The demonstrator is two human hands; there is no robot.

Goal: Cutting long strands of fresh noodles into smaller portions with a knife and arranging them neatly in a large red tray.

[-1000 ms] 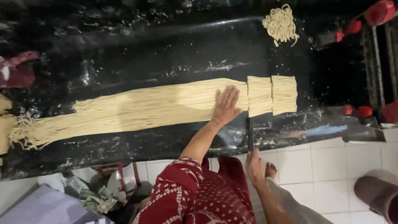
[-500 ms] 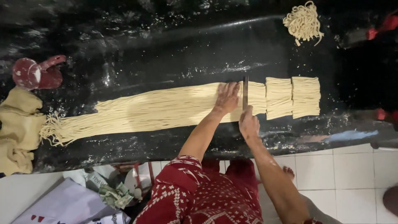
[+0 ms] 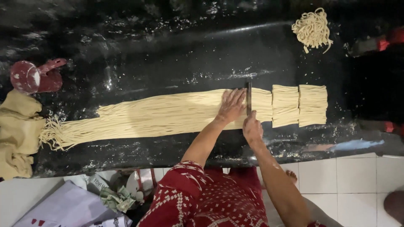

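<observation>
Dim, glare-streaked, soft at edges

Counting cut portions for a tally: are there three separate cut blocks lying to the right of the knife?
No, only two cut noodle blocks lie apart right of the knife, which the right hand holds.

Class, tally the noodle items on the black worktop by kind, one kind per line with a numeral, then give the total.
Long uncut noodle sheet: 1
Cut noodle blocks: 2
Loose noodle nest: 1
Total: 4
</observation>
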